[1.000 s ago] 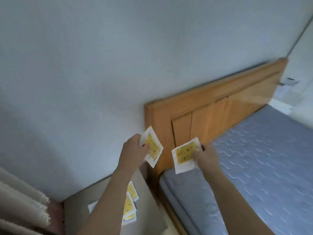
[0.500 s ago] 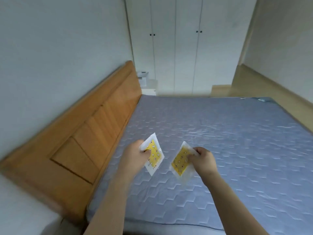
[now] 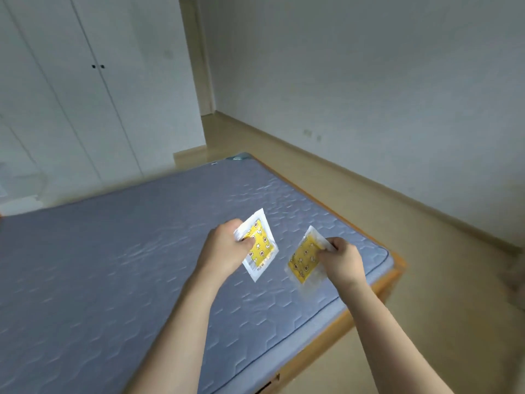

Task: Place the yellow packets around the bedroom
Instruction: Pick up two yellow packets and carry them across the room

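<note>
Yellow packets, one in each hand, both held up over the blue-grey mattress [image 3: 113, 265] near its far corner. Left hand [image 3: 224, 248] pinches the left packet [image 3: 260, 245] by its edge, thumb on the printed front. Right hand [image 3: 341, 258] grips the right packet [image 3: 302, 261] the same way, tilted. White wardrobe [image 3: 93, 89] stands past the mattress, wooden floor [image 3: 426, 251] beside it.

Grey quilted mattress [image 3: 113, 280] on wooden bedframe [image 3: 377, 285]

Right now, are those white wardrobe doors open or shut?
Shut. The wardrobe doors lie flush, side by side, their two dark knobs close together, with no gap showing anything inside.
</note>
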